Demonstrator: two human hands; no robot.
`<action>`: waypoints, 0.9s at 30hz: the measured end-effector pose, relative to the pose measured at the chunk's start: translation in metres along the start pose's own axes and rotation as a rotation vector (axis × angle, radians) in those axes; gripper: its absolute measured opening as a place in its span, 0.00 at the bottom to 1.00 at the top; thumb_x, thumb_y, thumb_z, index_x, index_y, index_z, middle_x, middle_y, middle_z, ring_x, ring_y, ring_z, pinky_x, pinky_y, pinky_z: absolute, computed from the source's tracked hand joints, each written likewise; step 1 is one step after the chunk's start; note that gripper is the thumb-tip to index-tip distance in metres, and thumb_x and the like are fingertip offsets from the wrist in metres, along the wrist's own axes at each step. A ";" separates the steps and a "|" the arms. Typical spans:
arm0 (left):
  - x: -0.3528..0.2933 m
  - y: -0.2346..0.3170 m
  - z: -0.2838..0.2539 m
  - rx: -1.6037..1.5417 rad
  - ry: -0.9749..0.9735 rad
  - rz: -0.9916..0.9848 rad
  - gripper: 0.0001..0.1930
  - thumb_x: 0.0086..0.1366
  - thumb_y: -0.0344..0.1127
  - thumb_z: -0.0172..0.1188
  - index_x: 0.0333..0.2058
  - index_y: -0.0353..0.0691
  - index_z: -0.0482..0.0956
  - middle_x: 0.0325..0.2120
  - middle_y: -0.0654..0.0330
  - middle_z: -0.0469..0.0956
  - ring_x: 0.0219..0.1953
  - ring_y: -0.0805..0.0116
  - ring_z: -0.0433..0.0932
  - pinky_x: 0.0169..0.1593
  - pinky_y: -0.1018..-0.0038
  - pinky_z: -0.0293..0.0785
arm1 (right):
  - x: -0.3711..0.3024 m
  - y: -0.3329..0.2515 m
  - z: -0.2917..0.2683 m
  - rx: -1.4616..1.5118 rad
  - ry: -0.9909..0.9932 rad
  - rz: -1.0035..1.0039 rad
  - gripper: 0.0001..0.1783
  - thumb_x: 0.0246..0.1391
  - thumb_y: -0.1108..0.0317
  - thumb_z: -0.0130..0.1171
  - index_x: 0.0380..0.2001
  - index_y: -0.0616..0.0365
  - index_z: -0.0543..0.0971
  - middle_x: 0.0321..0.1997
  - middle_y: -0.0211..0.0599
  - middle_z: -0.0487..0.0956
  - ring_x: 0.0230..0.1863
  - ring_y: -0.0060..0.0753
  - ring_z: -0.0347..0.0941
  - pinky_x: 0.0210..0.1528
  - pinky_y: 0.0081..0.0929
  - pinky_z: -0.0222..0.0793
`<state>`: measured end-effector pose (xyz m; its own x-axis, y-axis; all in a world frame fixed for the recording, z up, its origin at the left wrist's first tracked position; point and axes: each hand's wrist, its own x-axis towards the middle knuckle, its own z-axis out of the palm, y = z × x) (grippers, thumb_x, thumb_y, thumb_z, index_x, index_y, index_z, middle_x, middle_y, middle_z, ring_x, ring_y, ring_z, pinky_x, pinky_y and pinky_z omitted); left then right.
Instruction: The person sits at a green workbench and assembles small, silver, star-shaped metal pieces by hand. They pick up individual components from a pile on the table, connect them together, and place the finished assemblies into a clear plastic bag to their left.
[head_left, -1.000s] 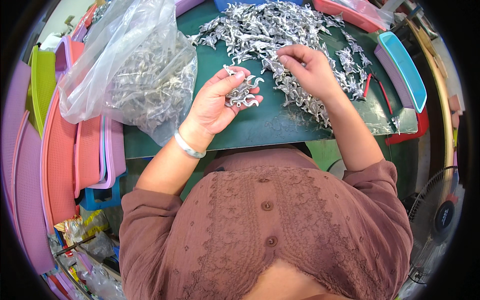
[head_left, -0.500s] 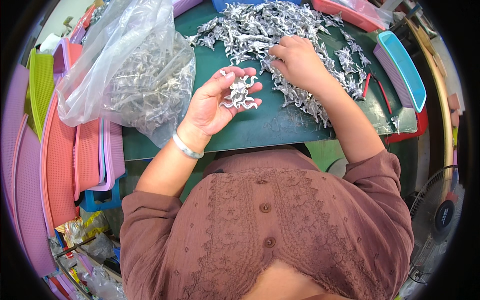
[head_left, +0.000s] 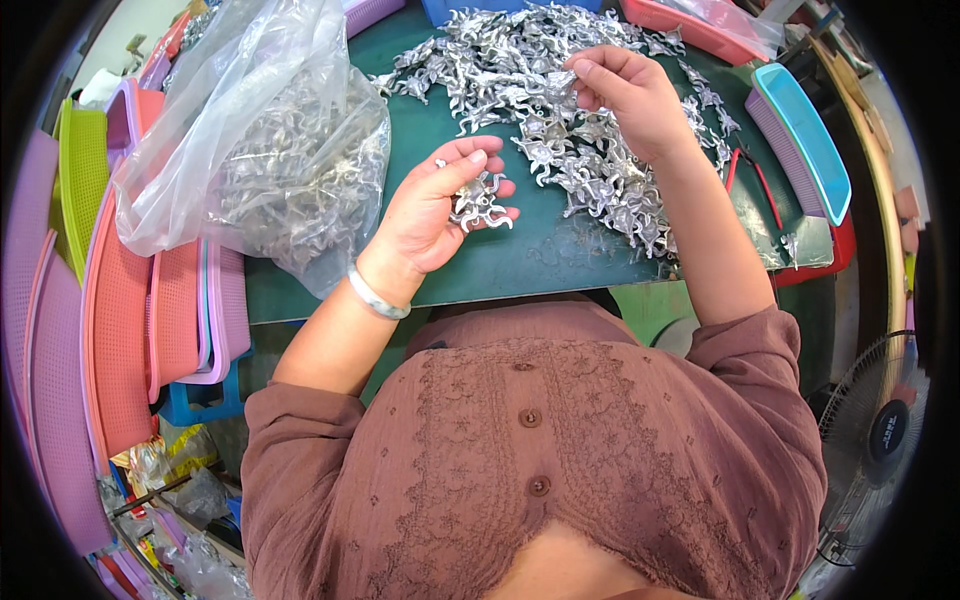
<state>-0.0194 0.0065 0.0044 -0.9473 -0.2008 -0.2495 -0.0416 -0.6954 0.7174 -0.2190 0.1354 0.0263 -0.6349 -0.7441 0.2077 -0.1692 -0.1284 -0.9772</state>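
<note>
Silvery, curly-armed metal castings (head_left: pixel 600 175) lie in a big heap on the green table. Over the table's middle, my left hand (head_left: pixel 430 200) is palm up, its fingers curled round one or more small metal castings (head_left: pixel 478 203); their curved tips stick out past the fingers. Above the right part of the heap, my right hand (head_left: pixel 635 100) has thumb and forefinger pinched together. Whatever is between those fingertips is too small or hidden to make out. A clear plastic bag (head_left: pixel 300 160) full of similar castings stands left of my left hand.
Red-handled pliers (head_left: pixel 758 185) lie right of the heap. Beyond them is a turquoise basket (head_left: pixel 805 140). A pink tray (head_left: pixel 700 28) sits at the far right. Stacked coloured baskets (head_left: pixel 120 330) line the left side. A fan (head_left: pixel 880 430) stands at the lower right.
My right hand has lifted off the heap and shifted slightly right, its fingers now pinched. My left hand has closed a little more round the castings, which have turned in it.
</note>
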 end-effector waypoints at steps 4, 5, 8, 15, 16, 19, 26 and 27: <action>0.003 0.001 0.003 0.090 0.033 0.038 0.15 0.61 0.36 0.51 0.45 0.36 0.68 0.32 0.61 0.72 0.32 0.67 0.76 0.36 0.63 0.77 | -0.010 -0.014 0.004 0.216 -0.180 0.171 0.08 0.51 0.67 0.54 0.31 0.61 0.76 0.23 0.26 0.73 0.21 0.14 0.66 0.25 0.11 0.61; 0.004 0.002 0.004 0.109 0.032 0.044 0.15 0.61 0.37 0.51 0.45 0.35 0.68 0.32 0.61 0.72 0.32 0.67 0.76 0.35 0.64 0.77 | -0.011 -0.016 0.006 0.194 -0.229 0.188 0.08 0.51 0.68 0.54 0.31 0.62 0.76 0.22 0.25 0.73 0.20 0.14 0.65 0.24 0.11 0.60; 0.002 0.006 0.012 0.199 -0.033 -0.007 0.14 0.61 0.38 0.51 0.43 0.35 0.69 0.34 0.60 0.73 0.31 0.68 0.76 0.34 0.67 0.77 | -0.014 -0.019 0.011 0.163 -0.475 0.233 0.08 0.51 0.68 0.54 0.30 0.62 0.76 0.21 0.25 0.73 0.19 0.14 0.65 0.23 0.11 0.60; -0.003 0.003 0.015 0.162 -0.111 -0.095 0.14 0.61 0.38 0.52 0.40 0.34 0.71 0.34 0.58 0.73 0.32 0.69 0.76 0.33 0.69 0.78 | -0.021 -0.016 0.022 0.394 -0.357 0.255 0.08 0.53 0.69 0.51 0.32 0.62 0.75 0.24 0.28 0.73 0.22 0.16 0.66 0.25 0.14 0.62; -0.003 0.003 0.015 0.136 -0.102 -0.094 0.14 0.61 0.38 0.52 0.40 0.34 0.71 0.34 0.58 0.73 0.32 0.69 0.76 0.33 0.69 0.78 | -0.022 -0.015 0.023 0.439 -0.289 0.252 0.08 0.54 0.69 0.49 0.33 0.62 0.75 0.25 0.28 0.73 0.23 0.17 0.66 0.26 0.15 0.63; -0.004 0.001 0.016 0.201 -0.049 -0.065 0.14 0.62 0.38 0.51 0.41 0.34 0.71 0.34 0.59 0.73 0.31 0.69 0.76 0.33 0.69 0.77 | -0.028 -0.014 0.026 0.515 -0.259 0.198 0.07 0.54 0.70 0.50 0.33 0.62 0.74 0.28 0.34 0.76 0.27 0.24 0.72 0.32 0.20 0.68; 0.001 -0.003 0.016 0.169 0.036 0.209 0.13 0.62 0.38 0.51 0.40 0.35 0.71 0.34 0.59 0.74 0.33 0.70 0.75 0.34 0.70 0.76 | -0.051 -0.011 0.045 0.549 -0.193 0.087 0.06 0.50 0.77 0.53 0.33 0.65 0.72 0.33 0.43 0.77 0.35 0.32 0.76 0.37 0.24 0.70; 0.001 -0.003 0.015 0.153 0.048 0.229 0.12 0.62 0.38 0.51 0.40 0.35 0.72 0.34 0.59 0.74 0.33 0.70 0.75 0.35 0.70 0.76 | -0.054 -0.010 0.045 0.524 -0.202 0.092 0.06 0.50 0.77 0.53 0.33 0.65 0.72 0.33 0.43 0.77 0.35 0.32 0.76 0.37 0.24 0.70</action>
<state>-0.0252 0.0181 0.0116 -0.9215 -0.3759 -0.0976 0.1211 -0.5169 0.8474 -0.1488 0.1471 0.0232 -0.4635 -0.8718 0.1586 0.3094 -0.3269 -0.8930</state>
